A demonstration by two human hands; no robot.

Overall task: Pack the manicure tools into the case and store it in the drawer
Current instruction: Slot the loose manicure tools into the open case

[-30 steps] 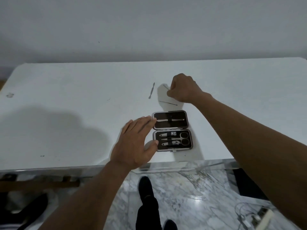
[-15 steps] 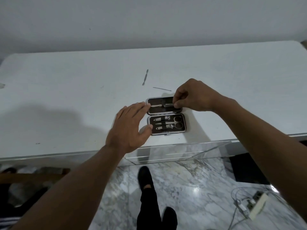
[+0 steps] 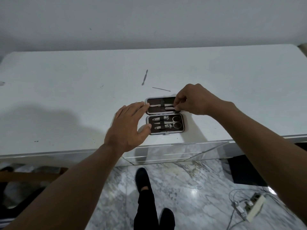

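White worktop (image 3: 66, 100) fills the view, with the open case (image 3: 164, 115) lying near its front edge. At the case's 9 o'clock the left hand (image 3: 127, 128) rests flat, fingers (image 3: 132, 107) spread and holding nothing, tips touching the rim. At 1 o'clock the right hand (image 3: 192, 100) pinches a slim metal tool (image 3: 169, 108) in the upper half; two loose tools (image 3: 144, 77) lie at 12 o'clock.

Shiny metal tools (image 3: 166, 123) (dark matt case lining (image 3: 154, 110)), glossy marble floor (image 3: 191, 188).
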